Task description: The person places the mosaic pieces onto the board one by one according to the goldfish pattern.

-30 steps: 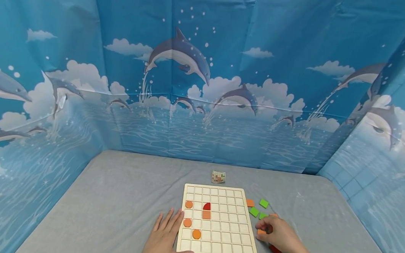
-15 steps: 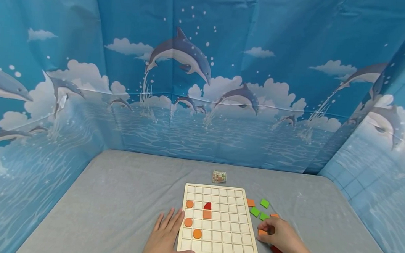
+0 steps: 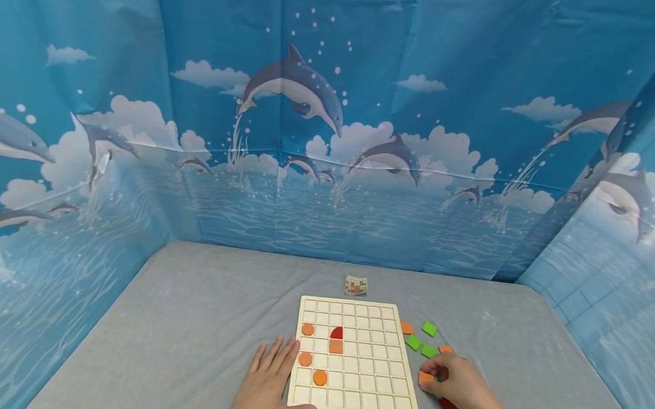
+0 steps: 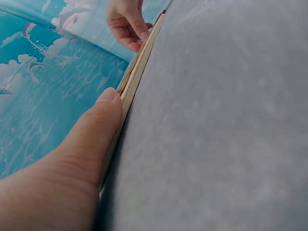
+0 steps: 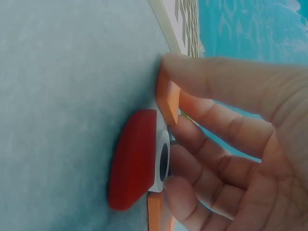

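My left hand (image 3: 267, 380) lies flat with fingers spread along the left edge of a wooden grid board (image 3: 367, 401); its thumb (image 4: 98, 122) rests on the near edge. Right of the board, my right hand (image 3: 457, 384) pinches an orange square tile (image 3: 425, 377) low at the table between thumb and fingers. In the right wrist view, the thumb presses one corner of that orange tile (image 5: 168, 98). Close under the same hand are a red curved piece (image 5: 134, 159), a white piece with a black oval (image 5: 162, 161) and another orange tile (image 5: 155, 211).
On the board sit three orange discs (image 3: 320, 378), a red quarter-circle (image 3: 337, 333) and an orange square (image 3: 335, 347). Green tiles (image 3: 413, 342) and an orange tile (image 3: 407, 328) lie to its right. A small patterned card (image 3: 355, 285) lies behind. Dolphin-print curtains (image 3: 316, 216) enclose the table.
The view has drifted slightly. My right hand has shifted a little away from the board, and more of the orange tile shows between its fingers. My left hand stays on the board's edge.
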The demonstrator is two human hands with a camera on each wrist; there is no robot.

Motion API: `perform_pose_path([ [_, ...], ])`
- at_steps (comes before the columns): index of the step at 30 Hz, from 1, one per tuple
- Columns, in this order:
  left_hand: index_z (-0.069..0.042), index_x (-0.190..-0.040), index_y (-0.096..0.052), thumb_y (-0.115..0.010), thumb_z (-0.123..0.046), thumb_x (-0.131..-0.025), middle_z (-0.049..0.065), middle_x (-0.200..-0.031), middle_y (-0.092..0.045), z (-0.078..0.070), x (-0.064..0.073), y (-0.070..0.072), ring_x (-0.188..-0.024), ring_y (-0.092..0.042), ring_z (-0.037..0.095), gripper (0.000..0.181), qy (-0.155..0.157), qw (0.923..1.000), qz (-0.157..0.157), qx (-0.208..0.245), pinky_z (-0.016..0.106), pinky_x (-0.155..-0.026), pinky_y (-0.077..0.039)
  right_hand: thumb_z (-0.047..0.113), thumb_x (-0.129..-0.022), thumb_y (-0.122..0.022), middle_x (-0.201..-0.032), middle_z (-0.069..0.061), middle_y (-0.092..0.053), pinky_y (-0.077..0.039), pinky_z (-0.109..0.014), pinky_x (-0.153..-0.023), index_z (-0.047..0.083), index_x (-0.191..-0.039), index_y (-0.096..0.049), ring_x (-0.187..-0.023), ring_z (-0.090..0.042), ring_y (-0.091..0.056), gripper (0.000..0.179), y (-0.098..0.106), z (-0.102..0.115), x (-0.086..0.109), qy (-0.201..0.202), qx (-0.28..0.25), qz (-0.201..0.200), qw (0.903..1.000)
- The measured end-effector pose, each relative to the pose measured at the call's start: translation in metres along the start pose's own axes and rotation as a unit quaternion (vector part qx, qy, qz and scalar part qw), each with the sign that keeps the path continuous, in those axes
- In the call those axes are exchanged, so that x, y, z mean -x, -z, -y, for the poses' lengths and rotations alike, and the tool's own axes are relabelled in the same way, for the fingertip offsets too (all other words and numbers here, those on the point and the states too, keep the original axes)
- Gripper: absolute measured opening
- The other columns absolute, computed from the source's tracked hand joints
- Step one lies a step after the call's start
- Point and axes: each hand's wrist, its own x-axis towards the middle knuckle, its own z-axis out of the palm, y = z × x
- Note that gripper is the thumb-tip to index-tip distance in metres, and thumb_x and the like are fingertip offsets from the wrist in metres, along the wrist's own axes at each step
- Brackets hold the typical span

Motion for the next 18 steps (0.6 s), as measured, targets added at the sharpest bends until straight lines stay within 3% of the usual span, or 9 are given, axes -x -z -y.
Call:
perform_pose_path([
  [18,-0.011,-0.152,-0.022,-0.044,-0.087,-0.069,0.006,-0.154,-0.025,-0.0009,-0.0007,0.0010,-0.142,-0.012,0.028,0.115,0.008,0.9999,0.006,-0.005,0.050,-0.112,-0.003,0.024,-0.068,-0.086,-0.071,0.004,-0.052,-0.035,-0.028,-0.053,0.020,-0.081,-0.066,-0.062,-0.015,-0.044,0.024,-0.0002,-0.0042,0.0033,0.021,0.004,-0.002,0.9998],
])
